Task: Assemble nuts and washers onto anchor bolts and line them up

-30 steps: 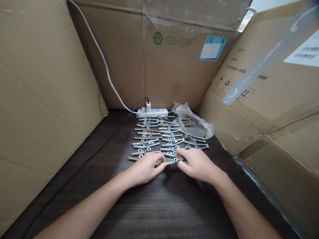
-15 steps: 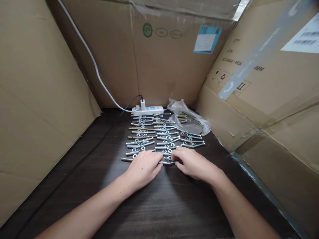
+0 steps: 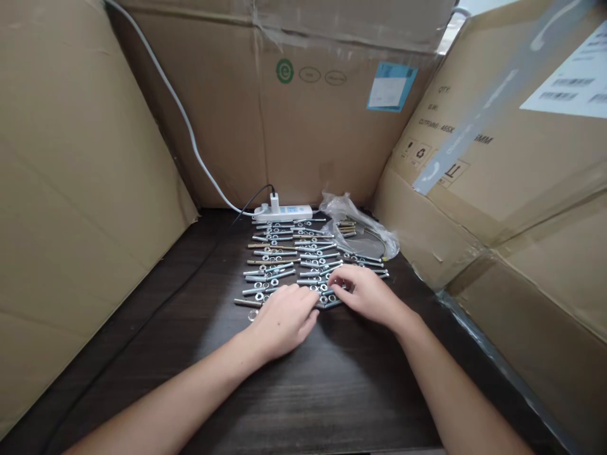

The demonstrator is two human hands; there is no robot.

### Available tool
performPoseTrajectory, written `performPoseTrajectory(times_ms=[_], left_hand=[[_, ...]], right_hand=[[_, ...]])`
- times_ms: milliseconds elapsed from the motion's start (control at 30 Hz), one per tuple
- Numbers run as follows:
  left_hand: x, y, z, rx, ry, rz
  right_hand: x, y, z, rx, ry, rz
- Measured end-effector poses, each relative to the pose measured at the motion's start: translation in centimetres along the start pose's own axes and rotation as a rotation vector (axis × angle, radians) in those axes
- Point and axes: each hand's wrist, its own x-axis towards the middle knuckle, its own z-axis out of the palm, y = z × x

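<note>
Several silver bolts with nuts and washers [image 3: 284, 256] lie in rows on a dark wooden table [image 3: 303, 379]. My left hand [image 3: 284, 319] rests at the near edge of the rows, fingers curled over the end of a bolt [image 3: 327, 304]. My right hand [image 3: 367, 292] lies on the bolts just right of it, thumb and forefinger pinched at small washers. What the fingertips hold is too small to make out. A loose washer [image 3: 253, 313] lies left of my left hand.
Cardboard boxes wall the table on the left [image 3: 71, 189], back [image 3: 303, 107] and right [image 3: 512, 177]. A white power strip [image 3: 283, 212] with a plugged charger and a white cable [image 3: 184, 126] sits at the back. A crumpled clear plastic bag [image 3: 360, 224] holds more bolts.
My right hand has moved a little farther up into the rows. My left hand has slid slightly back toward me. The view shifted slightly.
</note>
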Motion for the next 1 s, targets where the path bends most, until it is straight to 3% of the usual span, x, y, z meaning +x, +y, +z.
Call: performPoseTrajectory(times_ms=[167,367,767,1000], left_hand=[[-0.4,2.1,0.1,0.012,-0.095,0.233],[0.2,3.2,0.8,0.033,-0.141,0.284],[1.2,2.0,0.7,-0.107,-0.074,0.234],[0.5,-2.4,-2.2,-0.273,0.075,-0.034]], right_hand=[[0.4,0.9,0.2,0.053,0.089,0.059],[0.4,1.6,0.4,0.094,0.079,0.073],[0.4,2.0,0.2,0.077,0.086,0.110],[0.5,2.3,0.3,0.096,0.114,0.135]])
